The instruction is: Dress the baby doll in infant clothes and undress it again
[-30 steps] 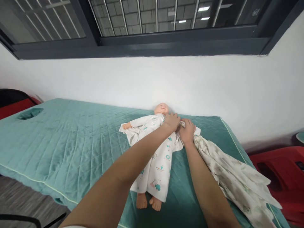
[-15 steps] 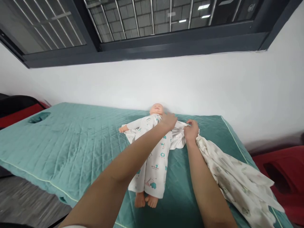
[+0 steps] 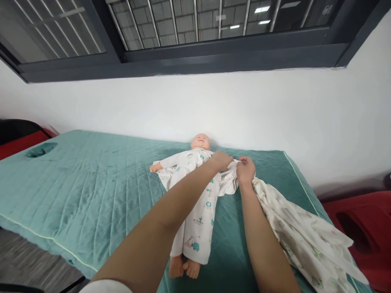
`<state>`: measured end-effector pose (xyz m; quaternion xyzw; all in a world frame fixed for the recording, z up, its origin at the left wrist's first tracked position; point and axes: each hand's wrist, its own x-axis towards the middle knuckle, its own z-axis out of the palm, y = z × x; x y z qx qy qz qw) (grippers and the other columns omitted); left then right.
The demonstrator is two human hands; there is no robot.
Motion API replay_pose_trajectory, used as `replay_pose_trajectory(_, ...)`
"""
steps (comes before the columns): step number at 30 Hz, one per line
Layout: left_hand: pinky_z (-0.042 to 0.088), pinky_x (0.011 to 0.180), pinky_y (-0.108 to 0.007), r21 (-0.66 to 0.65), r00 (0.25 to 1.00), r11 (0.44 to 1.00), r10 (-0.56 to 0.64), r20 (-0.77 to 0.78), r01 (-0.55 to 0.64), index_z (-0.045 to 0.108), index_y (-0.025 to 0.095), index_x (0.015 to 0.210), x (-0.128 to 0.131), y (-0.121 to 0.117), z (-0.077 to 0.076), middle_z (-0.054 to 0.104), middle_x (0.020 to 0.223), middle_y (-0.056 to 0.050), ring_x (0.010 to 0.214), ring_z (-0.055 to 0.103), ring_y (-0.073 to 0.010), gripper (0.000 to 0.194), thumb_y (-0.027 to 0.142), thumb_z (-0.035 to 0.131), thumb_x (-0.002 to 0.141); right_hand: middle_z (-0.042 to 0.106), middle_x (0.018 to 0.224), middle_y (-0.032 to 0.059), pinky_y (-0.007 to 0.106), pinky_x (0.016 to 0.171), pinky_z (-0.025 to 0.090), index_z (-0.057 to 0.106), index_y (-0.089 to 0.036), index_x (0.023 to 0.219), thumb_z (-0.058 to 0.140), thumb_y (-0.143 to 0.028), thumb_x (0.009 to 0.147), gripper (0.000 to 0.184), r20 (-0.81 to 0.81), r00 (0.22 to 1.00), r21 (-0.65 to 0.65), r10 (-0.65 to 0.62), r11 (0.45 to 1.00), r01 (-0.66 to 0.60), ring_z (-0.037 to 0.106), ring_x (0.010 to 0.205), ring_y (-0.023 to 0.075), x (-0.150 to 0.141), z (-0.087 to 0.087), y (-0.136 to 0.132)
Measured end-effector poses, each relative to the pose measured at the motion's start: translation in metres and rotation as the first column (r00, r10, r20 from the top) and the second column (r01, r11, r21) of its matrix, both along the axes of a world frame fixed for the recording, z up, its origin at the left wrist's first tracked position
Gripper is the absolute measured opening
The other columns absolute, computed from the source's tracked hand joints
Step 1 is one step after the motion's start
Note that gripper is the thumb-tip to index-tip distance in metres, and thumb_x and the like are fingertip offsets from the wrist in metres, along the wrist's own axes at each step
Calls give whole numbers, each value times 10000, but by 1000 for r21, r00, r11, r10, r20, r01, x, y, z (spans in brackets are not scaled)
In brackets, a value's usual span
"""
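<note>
Now my right hand (image 3: pixel 245 167) pinching the baby doll's (image 3: pixel 192 160) sleeve (image 3: pixel 233 166), left hand (image 3: pixel 223 160) nearer its chest, grip unclear, printed cloth (image 3: pixel 301 228) beside the doll

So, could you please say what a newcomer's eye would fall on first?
Probably the doll in white printed clothes, face up on the green bed, its head by the wall. Next, the left hand and right hand at its sleeve, picture-right of its chest, and, further right, the patterned cloth over the bed's edge.

Dark-framed window (image 3: pixel 183 59), metal bars (image 3: pixel 196 20) behind; white wall (image 3: pixel 171 106) below; red plastic object (image 3: pixel 377 219) far right.
</note>
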<state>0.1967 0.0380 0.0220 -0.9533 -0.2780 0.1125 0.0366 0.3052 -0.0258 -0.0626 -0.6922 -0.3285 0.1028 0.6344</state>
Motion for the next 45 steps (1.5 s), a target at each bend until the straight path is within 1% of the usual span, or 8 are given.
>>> replay_pose_trajectory(11, 458, 890, -399, 96, 1000, 995, -6, -21, 8, 608, 211, 1151, -22, 6, 28, 698, 1137, -112, 1048, 648, -281, 330, 152, 583, 827, 673, 798, 37, 379, 820, 518, 537, -199, 667, 442, -192, 523, 173, -259, 965, 255, 45, 967, 23, 664, 823, 205, -1, -2, 0)
replay_pose_trajectory(23, 467, 884, -411, 96, 998, 993, 60, 21, -61, 572, 221, 1202, -46, -1, 36, 671, 1159, -107, 1059, 629, -282, 361, 161, 539, 848, 667, 826, 2, 350, 753, 544, 515, -206, 740, 637, -196, 510, 260, -502, 861, 308, 84, 947, 87, 663, 789, 173, 12, -2, 4)
replay_pose_trajectory(31, 459, 940, -422, 65, 993, 992, 110, 37, -112, 534, 182, 1260, -42, -4, 24, 616, 1248, -130, 1147, 584, -281, 411, 146, 532, 851, 679, 868, 12, 378, 794, 563, 535, -209, 840, 675, -283, 610, 279, -506, 858, 336, 84, 936, 106, 680, 801, 174, 10, 5, 2)
replay_pose_trajectory(36, 450, 991, -418, -10, 953, 972, 233, 193, -236, 585, 200, 1228, -82, -9, 37, 565, 1322, -119, 1210, 541, -275, 357, 278, 540, 882, 686, 947, 29, 373, 946, 500, 581, -196, 919, 644, -284, 717, 230, -314, 947, 389, 63, 919, 68, 664, 922, 170, -8, 21, -7)
replay_pose_trajectory(38, 440, 1025, -402, -80, 869, 939, 339, 362, -333, 606, 226, 1222, -112, -14, 39, 566, 1336, -92, 1249, 520, -257, 339, 333, 479, 925, 689, 993, 46, 366, 917, 506, 586, -190, 969, 601, -324, 791, 224, -185, 976, 396, 114, 918, -32, 665, 888, 165, -20, 29, -13)
replay_pose_trajectory(39, 433, 1043, -387, -132, 788, 913, 401, 467, -386, 614, 240, 1221, -129, -17, 36, 570, 1337, -78, 1258, 518, -244, 341, 349, 457, 939, 692, 992, 50, 360, 878, 517, 584, -190, 988, 579, -349, 821, 231, -139, 977, 380, 162, 920, -99, 668, 845, 162, -26, 33, -15)
replay_pose_trajectory(42, 432, 1055, -335, -333, 426, 812, 547, 721, -479, 655, 214, 1149, -175, -29, 17, 629, 1238, -75, 1165, 585, -206, 335, 364, 440, 940, 710, 873, 42, 361, 788, 530, 592, -194, 1052, 540, -437, 876, 304, -26, 934, 200, 357, 917, -345, 669, 737, 177, -45, 37, -22)
replay_pose_trajectory(45, 446, 1039, -348, -537, 132, 682, 671, 730, -496, 679, 179, 1078, -206, -44, -9, 683, 1148, -82, 1090, 623, -219, 348, 405, 467, 917, 733, 838, 67, 450, 873, 505, 606, -209, 1183, 537, -514, 886, 431, 158, 873, -124, 461, 887, -446, 689, 855, 261, -61, 34, -25)
